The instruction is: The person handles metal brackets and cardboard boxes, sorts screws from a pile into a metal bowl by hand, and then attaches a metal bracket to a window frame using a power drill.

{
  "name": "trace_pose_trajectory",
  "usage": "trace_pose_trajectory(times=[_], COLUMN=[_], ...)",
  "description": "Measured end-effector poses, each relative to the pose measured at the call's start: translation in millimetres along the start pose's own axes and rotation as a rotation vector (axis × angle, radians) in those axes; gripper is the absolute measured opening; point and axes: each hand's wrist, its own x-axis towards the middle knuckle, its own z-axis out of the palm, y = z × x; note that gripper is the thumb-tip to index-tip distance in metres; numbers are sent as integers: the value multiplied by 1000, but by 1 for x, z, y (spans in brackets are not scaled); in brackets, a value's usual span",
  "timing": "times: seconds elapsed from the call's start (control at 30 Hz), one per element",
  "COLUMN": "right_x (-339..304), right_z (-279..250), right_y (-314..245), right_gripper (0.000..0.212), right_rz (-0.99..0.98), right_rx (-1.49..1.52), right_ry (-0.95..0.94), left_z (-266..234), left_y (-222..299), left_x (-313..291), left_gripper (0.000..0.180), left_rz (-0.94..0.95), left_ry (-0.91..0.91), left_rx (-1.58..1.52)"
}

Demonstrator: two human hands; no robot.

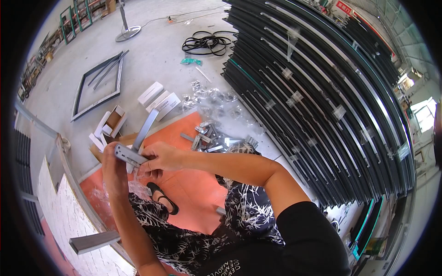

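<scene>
A grey metal door handle (130, 156), with a flat plate and a long lever slanting up and away, is between my hands. My left hand (113, 166) grips the plate's left end, its fingers mostly hidden behind it. At the other end of the plate, my right hand (161, 158) pinches with thumb and fingers. Crumpled clear plastic (138, 187) lies below my hands. Farther right, a pile of similar grey metal pieces (209, 138) rests on the orange mat (195, 179).
White boxes (159, 100) and an opened carton (113, 120) stand beyond my hands. Clear plastic bags (216, 101) litter the floor. Tall stacked dark frames (317, 106) fill the right side. A frame (96, 85) lies at far left, a coiled black strip (207, 43) farther back.
</scene>
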Motion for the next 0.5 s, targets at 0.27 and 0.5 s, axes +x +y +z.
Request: trace_pose_trajectory(times=[0.27, 0.5], right_x=[-28, -9], right_z=[6, 35], right_y=[-28, -19], right_gripper=[27, 17], right_rz=[57, 10], right_rx=[823, 748], right_ry=[-461, -191], left_z=[55, 51], left_y=[-7, -80], left_x=[3, 28], left_gripper=[57, 53], left_rz=[125, 385], left_ry=[-132, -354], left_rx=[-203, -447])
